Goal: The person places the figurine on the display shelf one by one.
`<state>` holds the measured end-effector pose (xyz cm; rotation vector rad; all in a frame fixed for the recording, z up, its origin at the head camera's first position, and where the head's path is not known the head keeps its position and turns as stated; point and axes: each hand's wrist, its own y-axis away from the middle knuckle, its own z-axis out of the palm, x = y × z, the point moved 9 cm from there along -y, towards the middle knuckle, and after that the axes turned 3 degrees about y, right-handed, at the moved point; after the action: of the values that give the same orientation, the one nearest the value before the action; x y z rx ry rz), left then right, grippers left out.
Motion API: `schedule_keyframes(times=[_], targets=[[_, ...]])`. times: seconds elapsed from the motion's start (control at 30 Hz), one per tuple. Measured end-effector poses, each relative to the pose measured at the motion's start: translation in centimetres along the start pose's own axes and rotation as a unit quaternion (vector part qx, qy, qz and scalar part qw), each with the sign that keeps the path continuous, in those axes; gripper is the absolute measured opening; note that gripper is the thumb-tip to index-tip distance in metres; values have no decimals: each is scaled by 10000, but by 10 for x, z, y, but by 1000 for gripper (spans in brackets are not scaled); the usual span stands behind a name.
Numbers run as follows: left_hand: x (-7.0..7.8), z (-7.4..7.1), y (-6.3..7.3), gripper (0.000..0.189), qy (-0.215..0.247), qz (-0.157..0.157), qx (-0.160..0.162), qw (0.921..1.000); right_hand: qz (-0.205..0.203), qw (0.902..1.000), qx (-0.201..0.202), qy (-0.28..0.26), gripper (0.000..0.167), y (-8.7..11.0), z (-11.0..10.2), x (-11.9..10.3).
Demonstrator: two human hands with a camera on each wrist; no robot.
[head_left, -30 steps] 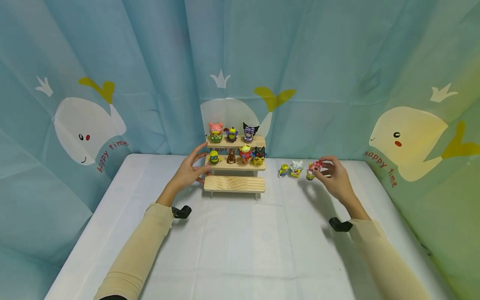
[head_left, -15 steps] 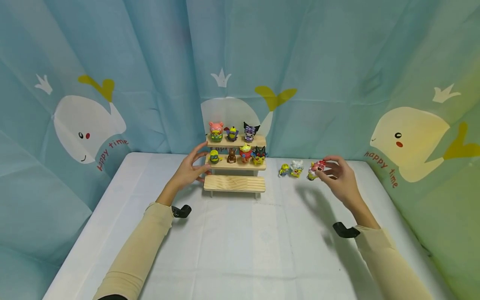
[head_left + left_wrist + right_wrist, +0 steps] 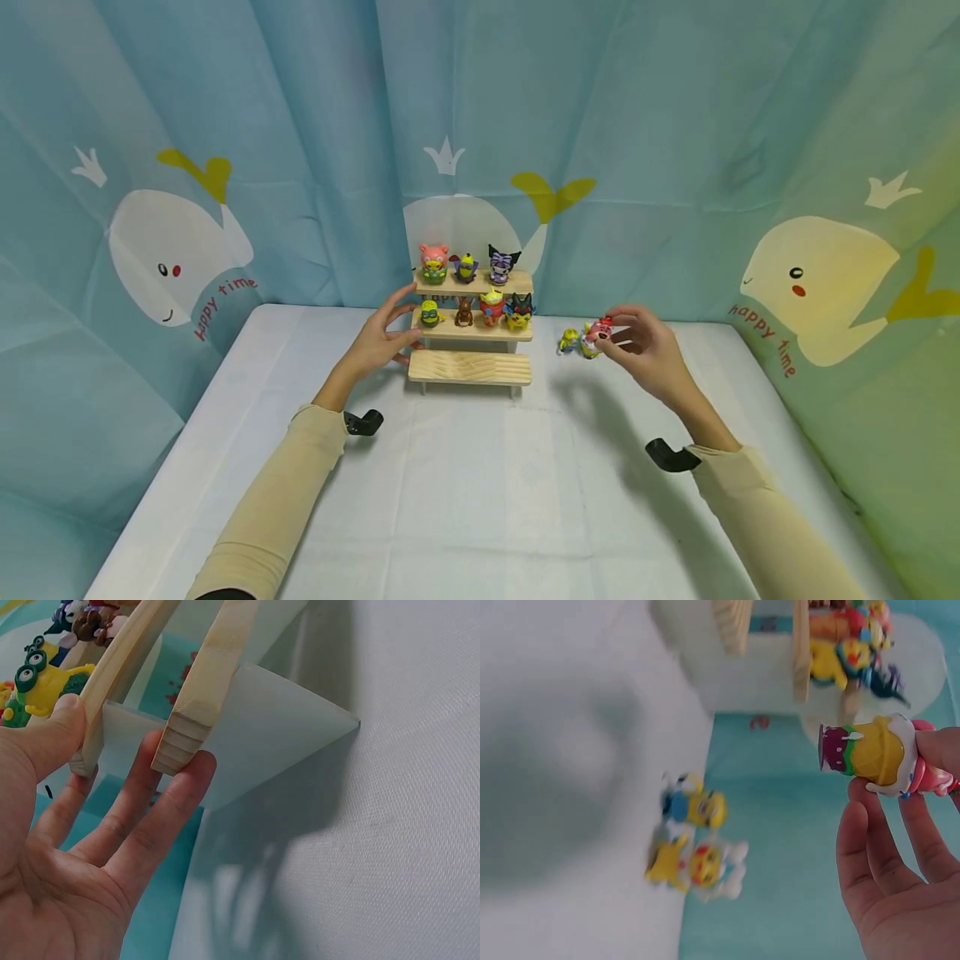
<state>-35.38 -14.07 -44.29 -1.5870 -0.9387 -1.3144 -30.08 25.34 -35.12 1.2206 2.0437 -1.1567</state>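
In my right hand (image 3: 651, 354) I pinch a small toy figurine (image 3: 881, 754) with a pink head and a yellow cone-like body on a purple base. The right wrist view shows it raised off the table, lying sideways in that picture. My left hand (image 3: 373, 343) holds the left end of a three-step wooden display shelf (image 3: 468, 367). In the left wrist view the thumb presses one board's end while the fingers (image 3: 176, 795) reach to the boards' ends. Several figurines stand on the upper two steps, among them a pink-hooded one (image 3: 433, 265) and a black-eared one (image 3: 502, 265).
On the white table (image 3: 480, 483), right of the shelf, stand a small yellow-and-blue figurine (image 3: 694, 806) and a white-hooded yellow one (image 3: 697, 866). A blue curtain (image 3: 637, 125) with whale prints hangs close behind the shelf.
My right hand has lifted the pink-headed figurine from the right end of the row and carried it left, over the white-hooded one. My left hand stays at the shelf.
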Motion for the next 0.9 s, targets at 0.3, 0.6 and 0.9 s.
schedule_keyframes(times=[0.3,0.6,0.9], targets=[[3,-1,1,76,-120,93,22,9999,-82,9991,-416,-4,41,-13,41,-31],[-2,-2,1,78,-186,-16,63,9998,-332,9961,-818,-57,42,-25,86,-55],[2,0,0,80,6,-38,-17,10000,-502,9930,-897,-584,46,-34,127,-75]])
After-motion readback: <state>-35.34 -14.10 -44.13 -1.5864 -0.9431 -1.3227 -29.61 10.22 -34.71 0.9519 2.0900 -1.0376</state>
